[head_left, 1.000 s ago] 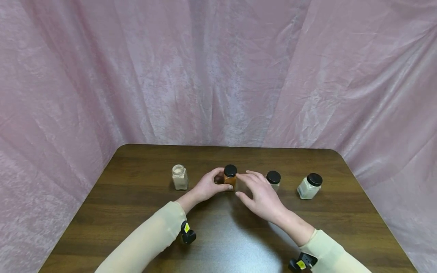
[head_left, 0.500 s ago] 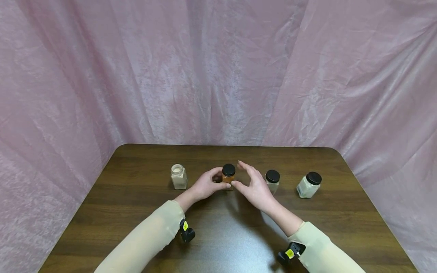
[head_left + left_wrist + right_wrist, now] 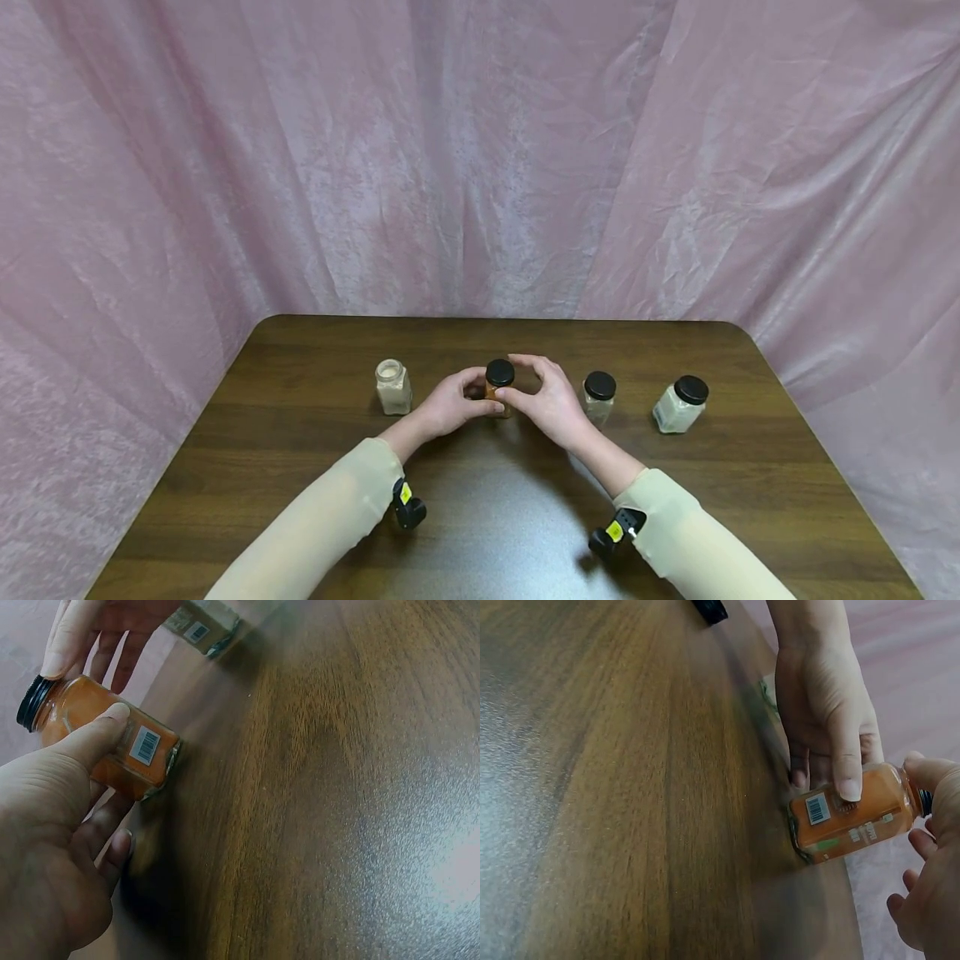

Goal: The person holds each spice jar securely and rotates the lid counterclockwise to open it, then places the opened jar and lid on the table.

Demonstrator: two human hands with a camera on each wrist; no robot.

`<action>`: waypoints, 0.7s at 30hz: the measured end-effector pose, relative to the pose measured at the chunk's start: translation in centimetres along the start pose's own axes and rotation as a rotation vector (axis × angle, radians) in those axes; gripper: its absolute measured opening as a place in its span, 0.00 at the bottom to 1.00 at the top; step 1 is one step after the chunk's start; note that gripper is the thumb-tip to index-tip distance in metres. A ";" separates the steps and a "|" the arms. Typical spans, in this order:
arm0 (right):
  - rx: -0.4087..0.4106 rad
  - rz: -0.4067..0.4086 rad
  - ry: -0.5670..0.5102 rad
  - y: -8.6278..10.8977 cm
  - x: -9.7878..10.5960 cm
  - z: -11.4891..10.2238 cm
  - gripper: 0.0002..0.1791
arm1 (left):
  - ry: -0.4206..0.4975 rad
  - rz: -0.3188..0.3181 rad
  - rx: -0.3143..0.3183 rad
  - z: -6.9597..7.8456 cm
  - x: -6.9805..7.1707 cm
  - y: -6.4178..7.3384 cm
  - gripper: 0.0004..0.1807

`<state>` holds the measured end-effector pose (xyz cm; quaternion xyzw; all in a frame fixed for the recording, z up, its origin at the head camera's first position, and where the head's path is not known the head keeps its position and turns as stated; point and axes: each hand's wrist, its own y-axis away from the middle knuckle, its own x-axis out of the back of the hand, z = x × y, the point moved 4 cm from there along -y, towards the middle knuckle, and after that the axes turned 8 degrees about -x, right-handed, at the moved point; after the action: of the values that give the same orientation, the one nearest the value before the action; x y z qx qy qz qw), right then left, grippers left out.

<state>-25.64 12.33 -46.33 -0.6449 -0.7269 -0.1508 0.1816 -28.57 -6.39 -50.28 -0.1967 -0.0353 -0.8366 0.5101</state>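
My left hand (image 3: 456, 407) grips an upright spice jar (image 3: 877, 799) of orange-brown powder, thumb on the near side beside a barcode label (image 3: 145, 745). The jar's black lid (image 3: 500, 372) is screwed on at the top. My right hand (image 3: 553, 406) is at that lid, with its thumb at the front edge and its index finger curved around the far side. In the left wrist view the right thumb lies against the lid's rim. An uncovered jar of pale powder (image 3: 394, 393) stands to the left of my left hand.
Right of my right hand stands a black-lidded jar (image 3: 597, 408) with pale contents. Farther right is another black-lidded jar (image 3: 677, 412) of whitish powder. All rest on a brown wooden table (image 3: 315, 354), with a pink curtain (image 3: 480, 167) behind its far edge.
My right hand has moved left from beside the orange jar to its lid, its thumb and index finger closing around it. The left hand keeps its grip on the jar.
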 end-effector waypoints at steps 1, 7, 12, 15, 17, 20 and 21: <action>0.001 0.002 -0.004 -0.1 -0.1 0.0 0.34 | -0.003 -0.002 0.003 0.0 0.0 0.0 0.26; 0.008 0.021 -0.015 -0.5 -0.4 0.1 0.29 | 0.001 -0.012 0.008 -0.3 0.2 -0.1 0.27; 0.017 0.046 -0.002 -0.9 -0.6 0.0 0.27 | 0.007 -0.007 0.001 -0.3 0.1 -0.1 0.27; 0.020 0.064 0.006 -0.9 -0.7 0.0 0.27 | 0.007 -0.007 -0.005 -0.3 0.1 0.0 0.27; 0.025 0.075 0.004 -1.0 -0.8 -0.1 0.26 | 0.005 -0.006 -0.010 -0.3 0.1 0.0 0.27; 0.036 0.086 -0.018 -0.9 -0.9 -0.1 0.26 | 0.003 -0.006 -0.008 -0.3 0.1 0.0 0.27; 0.039 0.088 -0.027 -0.9 -0.9 -0.1 0.26 | 0.001 -0.007 -0.006 -0.3 0.1 0.0 0.27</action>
<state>-26.48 11.36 -46.67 -0.6745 -0.7031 -0.1199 0.1905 -28.73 -6.57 -50.51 -0.1979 -0.0331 -0.8384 0.5067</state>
